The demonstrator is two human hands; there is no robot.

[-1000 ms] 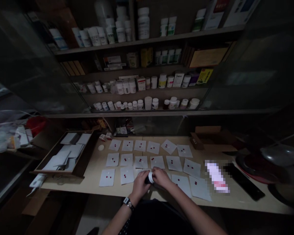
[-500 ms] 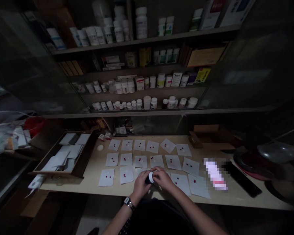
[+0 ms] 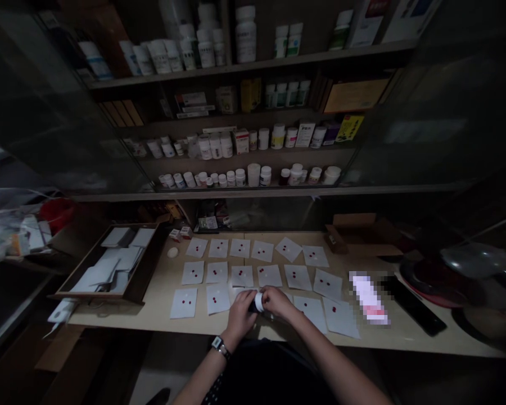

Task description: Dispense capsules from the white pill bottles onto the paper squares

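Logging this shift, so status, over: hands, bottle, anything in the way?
Left hand around dark bottle. Right hand at its white cap. Papers with red pills close by on both sides.

Dim room with a tall, dark cabinet [image 3: 253,119] behind a pale table [image 3: 156,295].
Its shelves [image 3: 257,68] rise in tiers between a left glass panel [image 3: 80,135] and a right glass panel [image 3: 421,107] (the right one catches a faint, pale reflection). Light is weak throughout, the corners sinking into shadow; a patch of lighter floor [image 3: 152,360] shows below the table's front edge.
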